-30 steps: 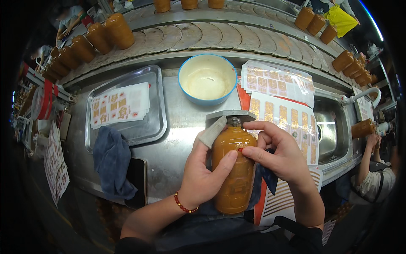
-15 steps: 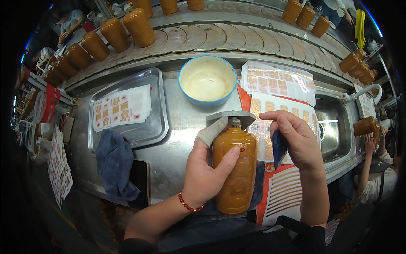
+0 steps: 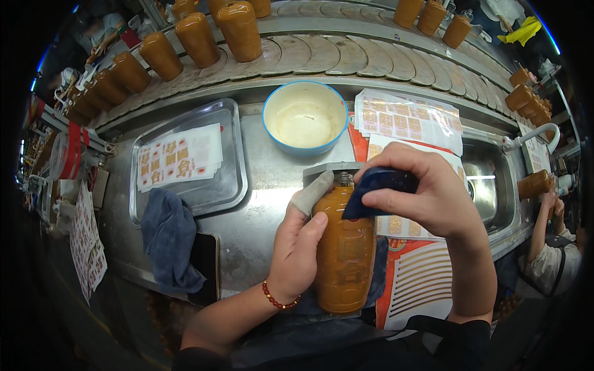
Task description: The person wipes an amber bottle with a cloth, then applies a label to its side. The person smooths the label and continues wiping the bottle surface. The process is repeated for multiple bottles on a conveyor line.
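Blue scraper over the bottle's shoulder, left hand bracing

The amber bottle (image 3: 346, 266) is resting in front of the person's torso at the near side of the steel counter (image 3: 263, 167), its neck pointing away toward a grey metal piece (image 3: 318, 168). The left hand (image 3: 294, 247) is grasping the bottle along its left side, a grey-covered finger lying near the neck. The right hand (image 3: 421, 191) is pinching a dark blue scraper (image 3: 387, 185) — its lower edge is overlapping the shoulder beside a small red mark (image 3: 350, 219). Whether the edge is actually touching, I cannot tell.

The person seems to be working at smoothing that mark down. The next move, I judge, is calling for a flat, light stroke across it — with the left hand holding the bottle firmly, since a tilted edge would be risking lifting or shifting the mark.
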